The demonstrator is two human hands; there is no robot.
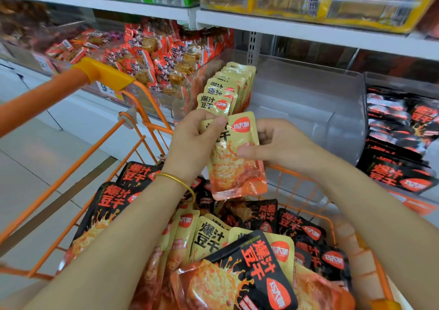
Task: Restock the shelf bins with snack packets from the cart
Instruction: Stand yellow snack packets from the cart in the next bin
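Over the cart (pixel 35 99) at six o'clock my left hand (pixel 192 141) pinches the packet (pixel 235 164) top, my right hand (pixel 280 143) grips its side; a slack pinch might drop it, a clumsy push might topple the row (pixel 225 88) beside the bin (pixel 308 100) at one o'clock

Glossy foil packet (pixel 234 157); clear plastic bin (pixel 308 100) (smooth).
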